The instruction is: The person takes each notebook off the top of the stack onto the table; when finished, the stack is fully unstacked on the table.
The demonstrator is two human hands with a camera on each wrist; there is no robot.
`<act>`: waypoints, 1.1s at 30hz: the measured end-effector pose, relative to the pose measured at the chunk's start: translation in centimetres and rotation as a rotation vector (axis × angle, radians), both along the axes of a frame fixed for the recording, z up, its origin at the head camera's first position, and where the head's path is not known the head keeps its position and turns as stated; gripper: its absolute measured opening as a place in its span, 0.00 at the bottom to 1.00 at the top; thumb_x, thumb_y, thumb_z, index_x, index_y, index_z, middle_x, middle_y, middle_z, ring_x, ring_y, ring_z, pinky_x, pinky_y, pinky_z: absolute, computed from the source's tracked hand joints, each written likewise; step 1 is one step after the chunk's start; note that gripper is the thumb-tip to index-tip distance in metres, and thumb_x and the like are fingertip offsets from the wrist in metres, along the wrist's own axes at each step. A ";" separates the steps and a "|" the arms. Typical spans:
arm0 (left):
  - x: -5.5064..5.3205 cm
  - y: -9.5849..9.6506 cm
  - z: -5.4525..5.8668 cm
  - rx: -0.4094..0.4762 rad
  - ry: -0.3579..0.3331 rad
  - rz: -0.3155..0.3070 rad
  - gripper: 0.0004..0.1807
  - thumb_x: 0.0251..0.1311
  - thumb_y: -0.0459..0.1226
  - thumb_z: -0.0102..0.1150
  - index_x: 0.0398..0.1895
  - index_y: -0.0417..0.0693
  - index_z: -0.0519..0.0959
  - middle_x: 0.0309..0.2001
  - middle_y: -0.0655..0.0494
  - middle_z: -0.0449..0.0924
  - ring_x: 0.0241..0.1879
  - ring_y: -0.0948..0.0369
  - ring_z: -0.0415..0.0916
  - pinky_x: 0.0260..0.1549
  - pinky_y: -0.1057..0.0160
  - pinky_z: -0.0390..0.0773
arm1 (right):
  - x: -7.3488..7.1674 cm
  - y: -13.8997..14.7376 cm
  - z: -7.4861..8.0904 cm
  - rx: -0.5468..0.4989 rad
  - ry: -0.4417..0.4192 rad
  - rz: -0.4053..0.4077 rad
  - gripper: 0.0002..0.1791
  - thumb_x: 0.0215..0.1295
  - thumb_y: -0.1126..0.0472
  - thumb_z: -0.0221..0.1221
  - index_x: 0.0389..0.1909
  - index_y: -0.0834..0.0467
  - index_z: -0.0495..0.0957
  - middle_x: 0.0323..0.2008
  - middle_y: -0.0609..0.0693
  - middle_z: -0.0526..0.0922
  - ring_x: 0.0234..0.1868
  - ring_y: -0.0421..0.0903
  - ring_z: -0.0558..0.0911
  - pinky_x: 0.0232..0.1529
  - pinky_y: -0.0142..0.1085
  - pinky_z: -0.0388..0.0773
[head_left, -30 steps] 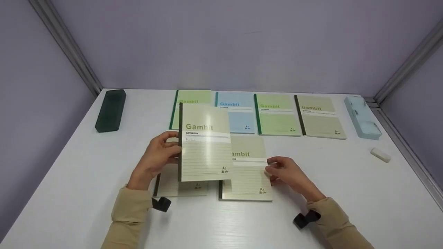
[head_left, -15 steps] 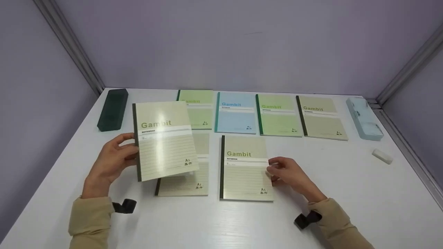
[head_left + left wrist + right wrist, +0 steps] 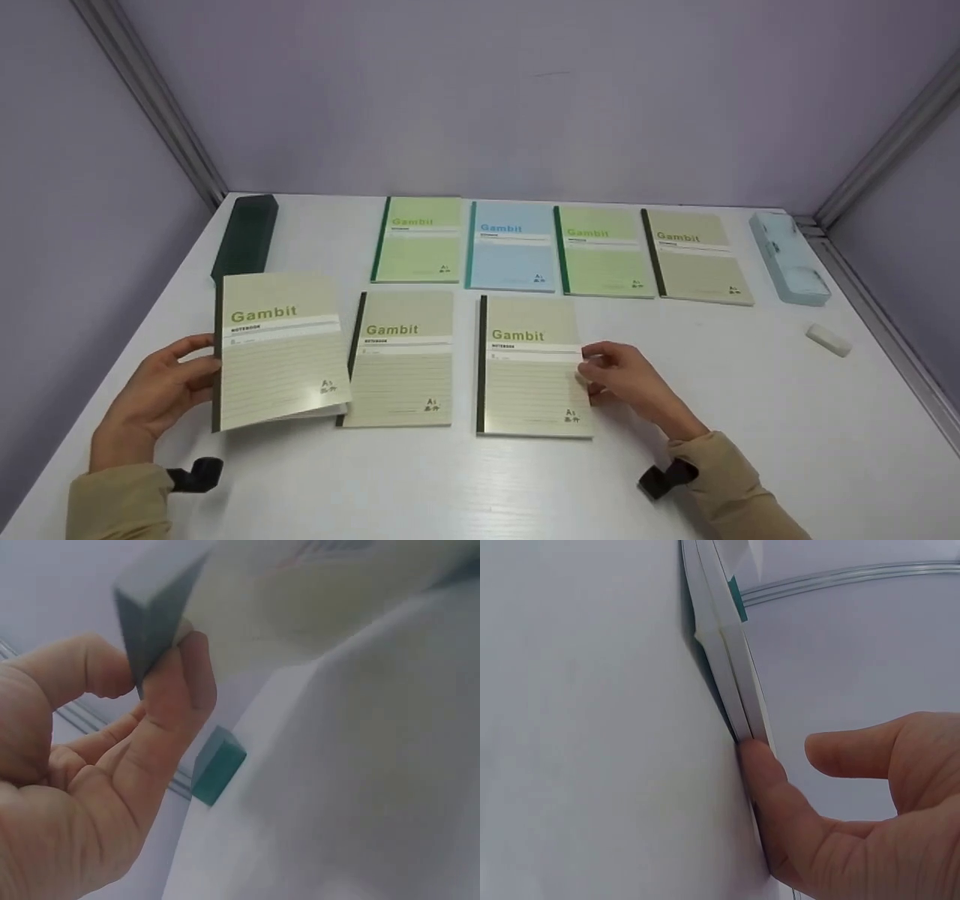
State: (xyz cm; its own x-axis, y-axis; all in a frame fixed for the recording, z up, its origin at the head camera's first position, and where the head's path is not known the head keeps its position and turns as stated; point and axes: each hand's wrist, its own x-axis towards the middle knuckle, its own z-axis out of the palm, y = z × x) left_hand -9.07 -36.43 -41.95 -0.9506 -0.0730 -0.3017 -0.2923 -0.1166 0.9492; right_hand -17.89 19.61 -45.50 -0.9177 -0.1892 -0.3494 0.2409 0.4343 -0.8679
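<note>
In the head view my left hand (image 3: 154,397) pinches the dark spine of a beige Gambit notebook (image 3: 281,352), held tilted above the table at the left. The left wrist view shows thumb and fingers on either side of that spine (image 3: 154,622). My right hand (image 3: 637,386) touches the right edge of another beige notebook (image 3: 532,382) lying flat. In the right wrist view its fingers (image 3: 769,780) rest against page edges (image 3: 731,682) that show two layers, while the thumb stays apart from them. Between the hands lies a third beige notebook (image 3: 401,375), partly overlapped by the held one.
A back row holds a green notebook (image 3: 420,255), a blue one (image 3: 511,259), a second green one (image 3: 604,262) and a grey-beige one (image 3: 697,266). A dark green case (image 3: 247,232) stands back left. A light blue case (image 3: 791,259) and white eraser (image 3: 829,340) are at the right.
My left hand has carried the held notebook leftward and lower, uncovering the middle beige notebook and the back-left green one. My right hand stays at its notebook's edge.
</note>
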 end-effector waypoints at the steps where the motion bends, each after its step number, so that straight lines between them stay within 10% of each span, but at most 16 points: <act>1: 0.1 -0.5 -0.3 0.005 -0.018 -0.004 0.16 0.63 0.27 0.55 0.50 0.52 0.70 0.36 0.58 0.84 0.33 0.60 0.81 0.33 0.63 0.79 | 0.0 0.0 0.0 -0.004 -0.001 -0.004 0.22 0.65 0.64 0.57 0.58 0.68 0.70 0.41 0.59 0.77 0.31 0.47 0.79 0.34 0.38 0.81; 5: 0.1 -2.1 -1.4 -0.049 -0.092 -0.023 0.17 0.63 0.28 0.54 0.52 0.54 0.69 0.36 0.60 0.84 0.33 0.60 0.81 0.34 0.62 0.80 | 0.0 0.1 0.0 -0.017 0.000 0.002 0.22 0.65 0.64 0.57 0.58 0.69 0.70 0.41 0.58 0.76 0.31 0.47 0.79 0.34 0.39 0.81; 10: -0.8 -2.9 -1.9 -0.360 -0.151 -0.081 0.30 0.63 0.31 0.53 0.68 0.34 0.58 0.35 0.62 0.81 0.33 0.63 0.80 0.33 0.62 0.80 | 0.0 0.2 0.0 -0.022 0.006 0.010 0.22 0.65 0.64 0.57 0.58 0.69 0.69 0.41 0.58 0.76 0.32 0.47 0.79 0.34 0.40 0.81; 17: -2.0 -2.4 -2.0 -0.627 -0.176 -0.121 0.36 0.61 0.35 0.53 0.69 0.27 0.55 0.46 0.45 0.79 0.37 0.62 0.77 0.35 0.63 0.78 | 0.2 0.0 0.1 -0.007 0.004 0.003 0.23 0.66 0.63 0.57 0.58 0.69 0.69 0.42 0.58 0.76 0.32 0.47 0.79 0.35 0.39 0.81; 33: -2.7 0.0 -2.6 -0.904 -0.131 0.081 0.27 0.54 0.36 0.63 0.52 0.23 0.73 0.49 0.28 0.74 0.42 0.45 0.75 0.29 0.63 0.72 | 0.0 0.1 0.0 -0.039 -0.005 0.000 0.22 0.66 0.64 0.57 0.58 0.69 0.69 0.41 0.58 0.76 0.32 0.47 0.79 0.35 0.39 0.81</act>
State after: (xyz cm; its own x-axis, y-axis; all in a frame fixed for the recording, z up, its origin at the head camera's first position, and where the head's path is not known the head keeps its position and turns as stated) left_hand -11.78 -36.39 -44.53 -0.8944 -0.3990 -0.2022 -0.4275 0.6297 0.6486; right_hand -17.87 19.74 -45.49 -0.9161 -0.2026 -0.3460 0.2451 0.3999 -0.8832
